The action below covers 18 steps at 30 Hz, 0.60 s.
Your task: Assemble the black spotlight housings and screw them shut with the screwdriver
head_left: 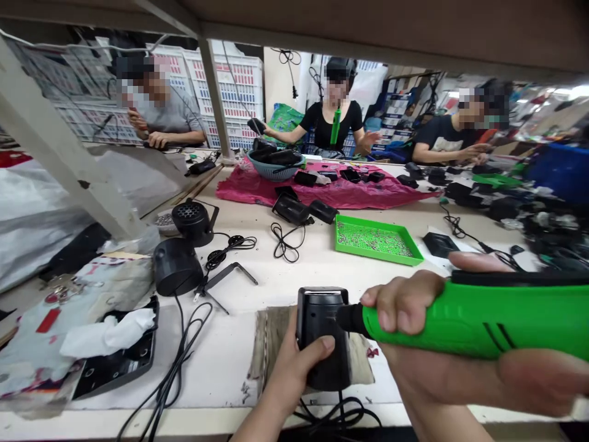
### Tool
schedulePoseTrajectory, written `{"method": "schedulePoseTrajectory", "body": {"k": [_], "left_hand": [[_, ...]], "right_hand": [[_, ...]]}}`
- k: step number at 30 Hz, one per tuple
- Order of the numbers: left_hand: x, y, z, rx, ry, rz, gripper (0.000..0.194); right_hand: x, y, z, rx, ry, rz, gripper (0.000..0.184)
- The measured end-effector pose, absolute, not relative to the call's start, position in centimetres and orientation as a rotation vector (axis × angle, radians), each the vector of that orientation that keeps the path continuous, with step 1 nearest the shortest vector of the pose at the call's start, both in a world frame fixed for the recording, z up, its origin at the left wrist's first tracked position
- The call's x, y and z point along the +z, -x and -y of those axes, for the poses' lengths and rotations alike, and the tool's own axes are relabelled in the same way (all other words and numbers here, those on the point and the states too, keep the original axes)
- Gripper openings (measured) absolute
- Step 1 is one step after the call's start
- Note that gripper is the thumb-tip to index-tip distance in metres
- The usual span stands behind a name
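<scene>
My left hand [293,362] is wrapped around a black plastic device housing [322,318], its thumb lying across the front. The housing stands on a worn cloth pad [267,341], with its black cord trailing below. My right hand [409,304] grips a green electric screwdriver [488,319] held almost level. The screwdriver's black nose meets the housing's right side; the bit and any screw are hidden. Left of the pad lies a black bracket [232,270], near a round black housing [177,267] and a black lamp-like unit with a perforated front [192,220].
A green tray [377,240] holds many small metal parts. Behind it, a pink sheet [391,195] carries black parts and a blue basket [273,172]. Coiled cords lie about. A white post [69,135] slants at left. Three people sit across the table.
</scene>
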<state>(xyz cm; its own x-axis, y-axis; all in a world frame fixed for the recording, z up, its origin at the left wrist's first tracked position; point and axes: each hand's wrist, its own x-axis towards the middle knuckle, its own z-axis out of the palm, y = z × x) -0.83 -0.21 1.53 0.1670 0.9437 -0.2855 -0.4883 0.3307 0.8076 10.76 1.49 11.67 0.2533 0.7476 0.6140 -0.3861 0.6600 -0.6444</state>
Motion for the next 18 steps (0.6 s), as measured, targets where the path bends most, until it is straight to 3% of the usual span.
{"method": "schedulePoseTrajectory", "body": {"k": [11,18], "left_hand": [[1.2,0.7,0.4,1.152,-0.569,-0.895,0.057],[1.3,0.2,0.3,1.247,-0.873,-0.958,0.056]], "right_hand": [[11.9,-9.2,-1.2,0.685,0.338,1.091,0.045],[9.3,-8.1,-1.8,0.765,0.355,1.184,0.042]]}}
